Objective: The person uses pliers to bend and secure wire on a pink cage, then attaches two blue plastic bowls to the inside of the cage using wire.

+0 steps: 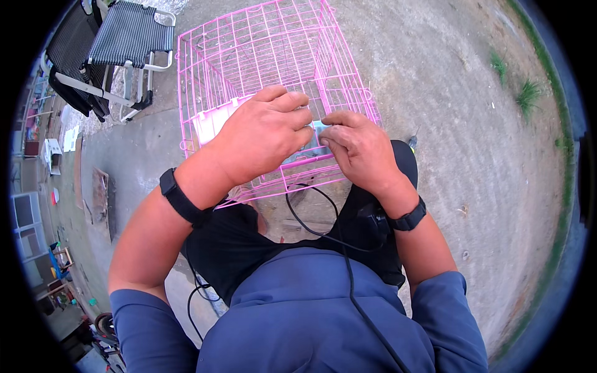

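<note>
A pink wire cage [273,53] stands in front of my knees. My left hand [264,133] is over its near side, the fingers curled down at the wires. What those fingers grip is hidden beneath them. Just to the right, my right hand [360,149] has its thumb and fingers pinched together at the cage's near right part; what lies between the tips is too small to make out. A pale blue piece [319,132] shows between the two hands, among the wires. Partly covered by my left hand and wrist, a white panel [212,122] sits at the cage's left side.
Folding chairs [132,36] with dark fabric stand at the far left beside the cage. A black cable [311,231] runs from below the cage across my lap. A small screwdriver-like tool [413,140] lies past my right knee. Concrete ground [454,124] spreads to the right.
</note>
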Demonstrator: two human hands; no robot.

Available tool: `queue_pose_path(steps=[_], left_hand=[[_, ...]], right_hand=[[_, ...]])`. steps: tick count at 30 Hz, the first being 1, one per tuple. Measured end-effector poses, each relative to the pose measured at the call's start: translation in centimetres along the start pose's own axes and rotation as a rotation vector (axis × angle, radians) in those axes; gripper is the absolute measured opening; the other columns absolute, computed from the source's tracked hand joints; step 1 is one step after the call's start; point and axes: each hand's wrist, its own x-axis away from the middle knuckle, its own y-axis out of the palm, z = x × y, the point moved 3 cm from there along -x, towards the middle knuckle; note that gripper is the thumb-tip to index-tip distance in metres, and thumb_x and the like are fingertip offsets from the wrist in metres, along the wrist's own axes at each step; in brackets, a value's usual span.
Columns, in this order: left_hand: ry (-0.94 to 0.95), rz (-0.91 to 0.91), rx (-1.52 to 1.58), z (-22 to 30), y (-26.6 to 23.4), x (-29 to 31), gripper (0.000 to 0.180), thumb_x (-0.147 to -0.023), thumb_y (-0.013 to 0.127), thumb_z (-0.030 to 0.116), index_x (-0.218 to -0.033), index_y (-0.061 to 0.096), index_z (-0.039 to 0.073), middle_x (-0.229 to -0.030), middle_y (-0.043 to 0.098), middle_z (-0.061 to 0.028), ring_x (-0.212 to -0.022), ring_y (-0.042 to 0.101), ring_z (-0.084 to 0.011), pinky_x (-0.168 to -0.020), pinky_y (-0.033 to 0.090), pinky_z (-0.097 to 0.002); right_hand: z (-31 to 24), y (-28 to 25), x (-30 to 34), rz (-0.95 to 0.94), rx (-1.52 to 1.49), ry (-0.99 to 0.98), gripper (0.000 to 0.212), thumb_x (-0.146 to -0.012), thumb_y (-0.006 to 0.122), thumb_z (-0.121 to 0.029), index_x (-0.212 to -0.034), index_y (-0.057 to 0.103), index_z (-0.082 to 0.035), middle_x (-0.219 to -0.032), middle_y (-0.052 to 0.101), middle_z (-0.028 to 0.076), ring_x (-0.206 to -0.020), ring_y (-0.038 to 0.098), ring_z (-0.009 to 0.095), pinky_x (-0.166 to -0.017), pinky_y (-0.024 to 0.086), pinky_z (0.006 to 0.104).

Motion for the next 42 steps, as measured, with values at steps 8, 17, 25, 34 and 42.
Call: queue_pose_path(steps=[8, 17, 25, 34, 42], left_hand=[[-0.267, -0.106, 0.024, 0.6, 1.2, 0.1, 0.011, -0.080, 0.071, 0.018, -0.082, 0.067, 0.007, -0.082, 0.063, -0.0090, -0.087, 0.062, -0.0277, -0.079, 0.049, -0.0425], [-1.078, -0.246, 0.696, 0.4, 2.6, 0.8, 0.018, -0.091, 0.068, 0.019, -0.093, 0.070, 0.001, -0.077, 0.070, -0.0166, -0.071, 0.067, -0.0316, -0.069, 0.053, -0.0402], [-0.449, -0.192, 0.223, 0.6, -2.1, 0.4, 0.036, -0.084, 0.072, 0.017, -0.119, 0.067, 0.008, -0.119, 0.068, -0.0117, -0.101, 0.067, -0.0304, -0.085, 0.053, -0.0419], [0.010, -0.122, -0.058, 0.0, -1.8, -0.1, 0.032, -0.083, 0.063, 0.012, -0.114, 0.069, 0.014, -0.124, 0.066, -0.0044, -0.118, 0.061, -0.0247, -0.092, 0.049, -0.0389], [-0.013, -0.208, -0.062, -0.5, -0.8, -0.1, 0.020, -0.081, 0.068, 0.017, -0.100, 0.069, 0.012, -0.096, 0.063, -0.0019, -0.096, 0.062, -0.0208, -0.079, 0.049, -0.0368]], right_hand=[[0.2, 0.1, 0.1, 0.031, -0.024, -0.006, 0.005, -0.083, 0.071, -0.010, -0.087, 0.073, -0.009, -0.106, 0.070, 0.004, -0.093, 0.068, 0.027, -0.076, 0.056, 0.0386], [0.3, 0.3, 0.2, 0.023, -0.066, 0.023, 0.005, -0.084, 0.072, -0.013, -0.088, 0.073, -0.010, -0.103, 0.070, 0.004, -0.091, 0.068, 0.027, -0.074, 0.056, 0.0398], [0.3, 0.1, 0.4, 0.044, -0.061, 0.010, 0.006, -0.084, 0.070, -0.012, -0.088, 0.073, -0.010, -0.104, 0.070, 0.004, -0.093, 0.068, 0.027, -0.077, 0.056, 0.0401], [0.2, 0.2, 0.4, 0.034, -0.050, 0.026, 0.007, -0.085, 0.069, -0.013, -0.088, 0.074, -0.011, -0.105, 0.070, 0.005, -0.096, 0.068, 0.027, -0.079, 0.056, 0.0407], [0.2, 0.1, 0.5, 0.040, -0.068, 0.024, 0.007, -0.084, 0.071, -0.015, -0.088, 0.074, -0.009, -0.104, 0.071, 0.006, -0.092, 0.069, 0.028, -0.077, 0.056, 0.0412]])
